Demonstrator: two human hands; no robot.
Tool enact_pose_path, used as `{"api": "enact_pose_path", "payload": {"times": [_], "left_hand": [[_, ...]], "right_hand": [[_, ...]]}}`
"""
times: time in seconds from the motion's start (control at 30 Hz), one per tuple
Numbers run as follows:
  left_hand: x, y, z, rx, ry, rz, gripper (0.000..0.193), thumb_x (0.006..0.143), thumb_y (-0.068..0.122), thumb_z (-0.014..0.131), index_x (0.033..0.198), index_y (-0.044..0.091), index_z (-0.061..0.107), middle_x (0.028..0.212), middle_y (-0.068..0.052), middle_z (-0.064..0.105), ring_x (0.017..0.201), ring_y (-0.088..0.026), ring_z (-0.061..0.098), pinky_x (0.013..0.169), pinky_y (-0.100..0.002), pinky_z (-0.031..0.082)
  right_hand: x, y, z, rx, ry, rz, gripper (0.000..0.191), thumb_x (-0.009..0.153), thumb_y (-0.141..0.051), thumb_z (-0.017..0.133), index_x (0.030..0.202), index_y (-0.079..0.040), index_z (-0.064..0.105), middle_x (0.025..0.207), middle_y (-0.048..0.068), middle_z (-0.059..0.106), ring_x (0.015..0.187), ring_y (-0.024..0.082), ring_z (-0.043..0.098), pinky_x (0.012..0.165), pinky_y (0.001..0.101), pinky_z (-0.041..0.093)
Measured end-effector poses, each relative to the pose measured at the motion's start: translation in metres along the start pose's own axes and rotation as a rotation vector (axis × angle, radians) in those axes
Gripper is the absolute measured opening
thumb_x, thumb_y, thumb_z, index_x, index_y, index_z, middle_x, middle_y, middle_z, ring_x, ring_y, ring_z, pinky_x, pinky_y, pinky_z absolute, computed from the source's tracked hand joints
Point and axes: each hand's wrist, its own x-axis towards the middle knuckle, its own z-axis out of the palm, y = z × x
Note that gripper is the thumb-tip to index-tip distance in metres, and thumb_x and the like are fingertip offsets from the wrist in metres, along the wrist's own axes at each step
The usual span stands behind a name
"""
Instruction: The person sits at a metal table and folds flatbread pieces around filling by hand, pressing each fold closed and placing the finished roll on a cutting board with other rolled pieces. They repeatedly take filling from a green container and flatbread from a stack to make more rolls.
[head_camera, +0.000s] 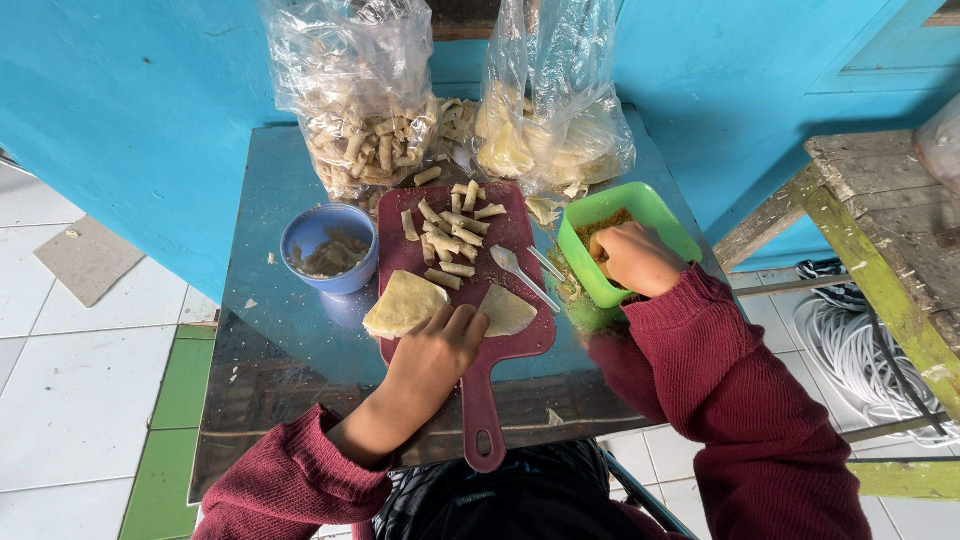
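Hands work apart over a dark red cutting board on the metal surface. The left hand lies palm down on the board with its forearm angled up from the lower left, sleeve pushed back, fingers stretched forward and spread; its grip is released, the fingertips pressing flat on the gap between two pale wrapper sheets: a folded wrapper just left of the fingers and a triangular wrapper just right of them. The right hand reaches in from the right, wrist bent down, fingers curled into a green tub of crumbly filling; whether its grip has closed on any filling cannot be told, as the fingertips are hidden inside. Between the two hands a white spoon rests on the board. Beyond the left fingertips lie small rolled pieces; left of them stands a blue bowl. Farther off sit two clear plastic bags.
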Motion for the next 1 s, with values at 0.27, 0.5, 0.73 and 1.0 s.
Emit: {"api": "enact_pose_path", "payload": {"times": [0.27, 0.5, 0.73, 1.0], "left_hand": [[-0.003, 0.001, 0.006, -0.071, -0.037, -0.040, 0.025, 0.079, 0.000, 0.067, 0.102, 0.004, 0.058, 0.097, -0.005, 0.061, 0.091, -0.020, 0.067, 0.066, -0.030, 0.058], [-0.001, 0.002, -0.001, -0.274, 0.013, -0.060, 0.023, 0.084, 0.005, 0.067, 0.105, 0.003, 0.058, 0.094, -0.008, 0.062, 0.088, -0.025, 0.067, 0.067, -0.035, 0.058], [0.001, 0.003, -0.007, -0.306, -0.023, -0.086, 0.028, 0.087, 0.005, 0.067, 0.113, 0.002, 0.060, 0.098, -0.009, 0.063, 0.091, -0.027, 0.067, 0.069, -0.036, 0.058], [0.001, 0.003, -0.009, -0.312, -0.046, -0.080, 0.033, 0.085, 0.006, 0.068, 0.118, 0.003, 0.064, 0.105, -0.009, 0.063, 0.095, -0.027, 0.066, 0.070, -0.036, 0.058]], "right_hand": [[-0.022, -0.020, -0.049, 0.157, 0.206, -0.040, 0.009, 0.090, -0.013, 0.072, 0.093, -0.005, 0.074, 0.089, 0.010, 0.077, 0.077, 0.026, 0.075, 0.074, 0.0386, 0.057], [-0.032, -0.074, -0.028, 0.234, 0.369, -0.503, 0.008, 0.084, -0.008, 0.076, 0.086, -0.007, 0.068, 0.082, 0.003, 0.074, 0.082, 0.019, 0.069, 0.097, 0.0444, 0.045], [-0.033, -0.107, 0.033, 0.246, 0.219, -0.667, 0.013, 0.084, -0.010, 0.076, 0.091, -0.008, 0.065, 0.085, 0.003, 0.067, 0.090, 0.024, 0.060, 0.082, 0.0378, 0.049], [-0.038, -0.102, 0.043, 0.250, 0.268, -0.662, 0.008, 0.085, -0.010, 0.074, 0.093, -0.009, 0.071, 0.096, 0.003, 0.064, 0.097, 0.023, 0.055, 0.087, 0.0369, 0.046]]}}
